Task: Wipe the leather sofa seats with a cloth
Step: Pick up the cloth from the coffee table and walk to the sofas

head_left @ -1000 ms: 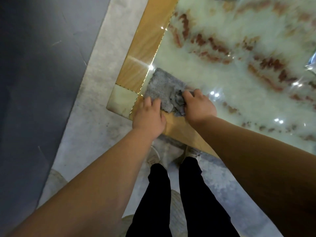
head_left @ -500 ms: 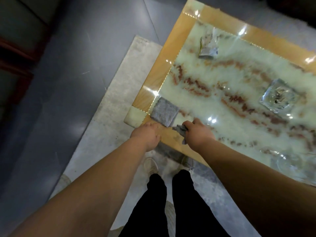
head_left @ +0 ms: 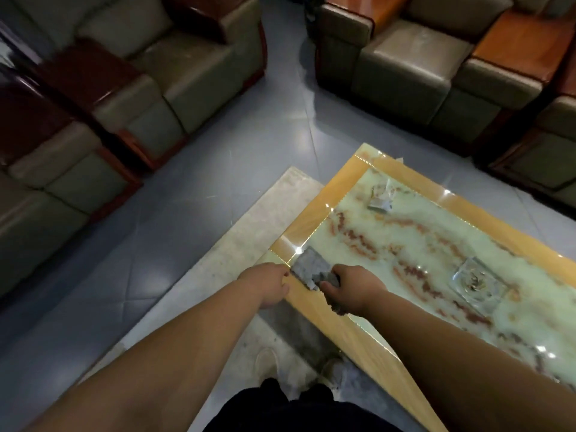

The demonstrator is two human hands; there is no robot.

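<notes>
The view has lifted since a moment ago, bringing the leather sofas (head_left: 193,67) into sight. The grey cloth (head_left: 308,268) still lies at the marble tabletop (head_left: 405,226) corner; the right hand (head_left: 352,288) pinches its near edge, the left hand (head_left: 268,283) touches its left edge, grip unclear.

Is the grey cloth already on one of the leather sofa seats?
No, the grey fuzzy cloth lies on the corner of the marble-patterned coffee table, gripped by the right hand, away from the olive leather sofa seats.
</notes>
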